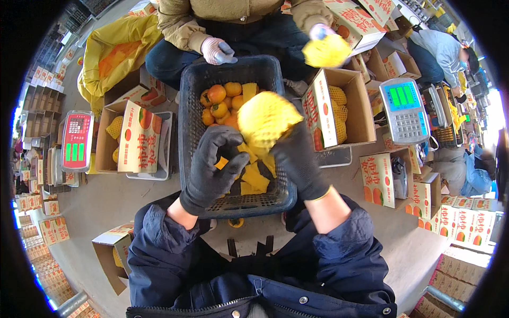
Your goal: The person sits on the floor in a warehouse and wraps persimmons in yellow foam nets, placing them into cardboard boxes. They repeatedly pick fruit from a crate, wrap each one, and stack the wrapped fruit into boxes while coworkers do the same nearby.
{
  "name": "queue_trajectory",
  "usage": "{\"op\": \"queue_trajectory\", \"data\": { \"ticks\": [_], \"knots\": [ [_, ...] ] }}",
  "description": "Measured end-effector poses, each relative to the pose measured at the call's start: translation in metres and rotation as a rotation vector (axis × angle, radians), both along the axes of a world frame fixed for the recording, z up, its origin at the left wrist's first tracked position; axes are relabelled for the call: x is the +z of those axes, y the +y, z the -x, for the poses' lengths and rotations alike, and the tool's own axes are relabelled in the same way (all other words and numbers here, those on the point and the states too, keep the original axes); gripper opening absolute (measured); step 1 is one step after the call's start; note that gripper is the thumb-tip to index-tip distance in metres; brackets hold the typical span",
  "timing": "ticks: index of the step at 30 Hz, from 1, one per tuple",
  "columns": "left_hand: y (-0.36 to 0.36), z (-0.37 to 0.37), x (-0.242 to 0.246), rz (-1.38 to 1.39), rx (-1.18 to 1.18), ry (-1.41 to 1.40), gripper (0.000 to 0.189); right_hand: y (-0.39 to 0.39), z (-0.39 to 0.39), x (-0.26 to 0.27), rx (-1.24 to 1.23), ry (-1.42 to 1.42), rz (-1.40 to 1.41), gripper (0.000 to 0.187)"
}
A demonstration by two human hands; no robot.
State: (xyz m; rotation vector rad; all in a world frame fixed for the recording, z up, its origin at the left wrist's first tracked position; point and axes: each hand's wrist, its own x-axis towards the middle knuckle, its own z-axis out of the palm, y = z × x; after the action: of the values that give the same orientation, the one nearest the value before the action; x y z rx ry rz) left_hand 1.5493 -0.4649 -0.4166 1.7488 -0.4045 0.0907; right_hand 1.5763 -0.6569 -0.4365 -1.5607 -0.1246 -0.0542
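Note:
A yellow foam fruit net [268,117], bulging around what looks like a persimmon, is held in my right hand [300,159], which wears a black glove. My left hand [214,167], gloved alike, curls with thumb and fingertips apart, just left of the net and over the crate. Below both hands stands a dark blue plastic crate [185,115] holding orange persimmons [218,101] at its far end and loose yellow foam nets [254,179] at its near end. The lower part of the netted item is hidden by my right hand.
Across the crate sits a co-worker [242,12] in light gloves, one hand with a blurred yellow net. Open cardboard boxes [141,137] with netted fruit flank the crate, another box [326,111] at right. A red scale [77,141] and a grey scale [404,111] stand outward; a yellow sack [91,67] lies upper left.

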Motion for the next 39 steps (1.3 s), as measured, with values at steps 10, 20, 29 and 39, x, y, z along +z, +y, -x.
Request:
{"op": "queue_trajectory", "data": {
  "ticks": [10, 20, 29, 39],
  "knots": [
    [0.014, -0.009, -0.194, -0.407, -0.077, 0.697, 0.054, -0.052, -0.019, 0.015, -0.346, 0.544, -0.966, 0.037],
    [0.020, -0.007, -0.372, -0.461, -0.296, 0.923, 0.058, -0.031, -0.009, 0.047, -0.028, 0.527, -0.537, 0.045],
    [0.008, -0.053, -0.097, -0.025, 0.034, 0.420, 0.039, -0.007, -0.008, 0.029, 0.092, 0.153, 0.301, 0.052],
    [0.016, 0.008, -0.024, 0.050, -0.162, 0.550, 0.053, 0.028, 0.022, 0.010, 0.302, 0.100, 0.408, 0.056]
  ]
}}
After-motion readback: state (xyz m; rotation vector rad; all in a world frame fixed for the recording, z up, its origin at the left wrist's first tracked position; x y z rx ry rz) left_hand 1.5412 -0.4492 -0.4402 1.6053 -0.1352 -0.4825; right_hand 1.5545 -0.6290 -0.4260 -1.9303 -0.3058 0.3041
